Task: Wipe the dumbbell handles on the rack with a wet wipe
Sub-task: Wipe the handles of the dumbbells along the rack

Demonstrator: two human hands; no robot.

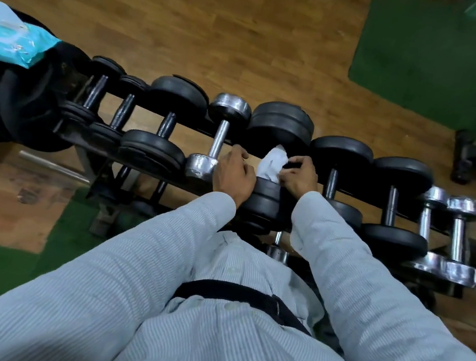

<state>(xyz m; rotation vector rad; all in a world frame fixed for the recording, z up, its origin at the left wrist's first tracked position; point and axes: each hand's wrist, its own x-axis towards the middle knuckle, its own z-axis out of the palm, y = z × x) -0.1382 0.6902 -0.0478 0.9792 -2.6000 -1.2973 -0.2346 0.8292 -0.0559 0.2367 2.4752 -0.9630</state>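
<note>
Rack: a dark dumbbell rack (237, 143) runs from middle left down to lower right of the frame, over wooden floor (191, 22).
Dumbbell in hand: a large black dumbbell (282, 122) sits at frame centre; its near plates lie between the two wrists, its handle is hidden under the wipe and fingers.
Wet wipe: white wet wipe (273, 163), bunched, sits at the handle position between the far and near plates of that dumbbell.
Right hand: right hand (301, 176), fingers curled, pinching the right edge of the wipe.
Left hand: left hand (233, 173) rests just left of the wipe against the near plates, fingers bent; whether it grasps anything I cannot tell.
Neighbours: a chrome dumbbell (216, 138) just left of the left hand; more black dumbbells to either side; two chrome ones (447, 235) at the right end.
Wipe packet: a light blue packet (10, 38) at upper left, on a black object.
Floor mats: green mat (438, 55) at upper right, another at lower left.
Clothing: pale striped sleeves (136, 254) fill the lower frame.
</note>
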